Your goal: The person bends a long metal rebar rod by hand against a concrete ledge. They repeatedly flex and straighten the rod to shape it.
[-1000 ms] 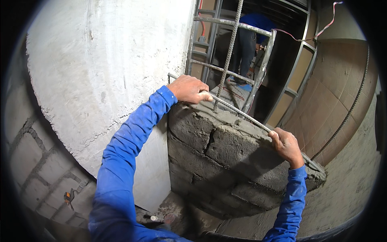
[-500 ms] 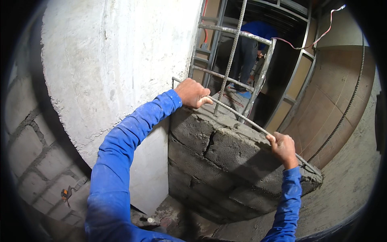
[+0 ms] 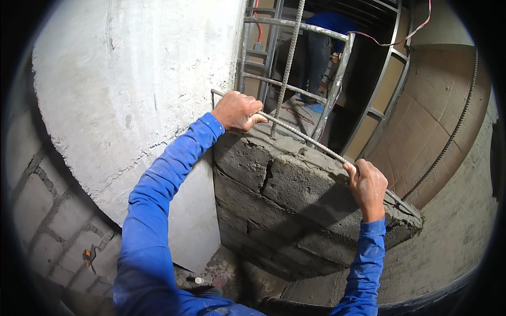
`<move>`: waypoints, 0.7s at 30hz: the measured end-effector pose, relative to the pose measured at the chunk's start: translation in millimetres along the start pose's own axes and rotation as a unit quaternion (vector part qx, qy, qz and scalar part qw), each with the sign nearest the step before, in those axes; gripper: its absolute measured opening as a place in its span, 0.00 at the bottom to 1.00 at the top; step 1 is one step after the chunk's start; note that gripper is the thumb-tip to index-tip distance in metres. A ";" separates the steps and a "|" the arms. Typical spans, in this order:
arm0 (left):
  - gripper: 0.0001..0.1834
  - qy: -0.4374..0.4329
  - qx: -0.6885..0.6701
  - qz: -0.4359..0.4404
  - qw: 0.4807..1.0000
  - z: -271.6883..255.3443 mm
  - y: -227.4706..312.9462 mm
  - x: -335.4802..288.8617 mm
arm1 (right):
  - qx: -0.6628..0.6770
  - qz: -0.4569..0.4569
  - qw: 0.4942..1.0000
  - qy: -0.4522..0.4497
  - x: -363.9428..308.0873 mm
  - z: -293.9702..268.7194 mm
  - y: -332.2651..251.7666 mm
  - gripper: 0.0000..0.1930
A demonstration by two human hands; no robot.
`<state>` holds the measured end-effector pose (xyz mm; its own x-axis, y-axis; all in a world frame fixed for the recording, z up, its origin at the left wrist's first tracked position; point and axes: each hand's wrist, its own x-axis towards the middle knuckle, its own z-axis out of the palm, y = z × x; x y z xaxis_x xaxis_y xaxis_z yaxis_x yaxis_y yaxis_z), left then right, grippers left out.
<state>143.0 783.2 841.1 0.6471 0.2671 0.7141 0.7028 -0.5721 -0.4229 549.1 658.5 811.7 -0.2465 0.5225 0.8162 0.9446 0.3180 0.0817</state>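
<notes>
A ribbed steel rebar (image 3: pixel 305 138) with a short bent end runs along the top of a grey concrete-block wall (image 3: pixel 311 195). My left hand (image 3: pixel 237 111) is closed around it near the bent end, beside the pale concrete column (image 3: pixel 132 79). Farther right, my right hand (image 3: pixel 367 184) grips the same bar, thumb and fingers around it. Past that hand the bar slopes down to the wall's right end. Wet-looking mortar covers the wall's top. A vertical rebar (image 3: pixel 288 63) rises from it, close to my left hand, and the held bar crosses it.
Behind the wall stands a metal frame with rungs (image 3: pixel 335 87). Beyond it a person (image 3: pixel 319 55) in blue bends over. Another upright rebar (image 3: pixel 457 134) curves along the right side. A red-and-white wire (image 3: pixel 416 31) hangs at top right. An orange-and-black tool (image 3: pixel 89 256) is at the left block wall.
The whole view has shifted, so most of the scene sits a little farther left and higher. Both hands keep their hold on the rebar, which stays along the wall top.
</notes>
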 end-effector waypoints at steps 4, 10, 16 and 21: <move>0.26 0.041 0.024 -0.003 0.999 1.6 8.7 -3.5 | -0.018 0.012 0.999 -0.024 -2.0 1.4 -0.1 0.24; 0.22 -0.015 -0.012 -0.008 1.000 11.5 -3.8 -6.0 | -0.009 0.011 1.000 -0.017 -5.0 13.3 14.2 0.26; 0.20 -0.061 0.004 0.001 0.998 -9.6 2.6 5.4 | 0.018 0.023 0.999 0.019 -9.0 11.2 8.7 0.27; 0.21 -0.046 0.029 0.023 0.998 -29.8 -15.0 33.3 | 0.010 0.032 0.999 0.026 6.7 3.1 13.1 0.27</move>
<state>145.2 777.6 887.8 0.7016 0.3131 0.6401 0.6858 -0.5406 -0.4873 559.1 668.6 816.5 -0.1741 0.5006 0.8480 0.9532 0.3018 0.0175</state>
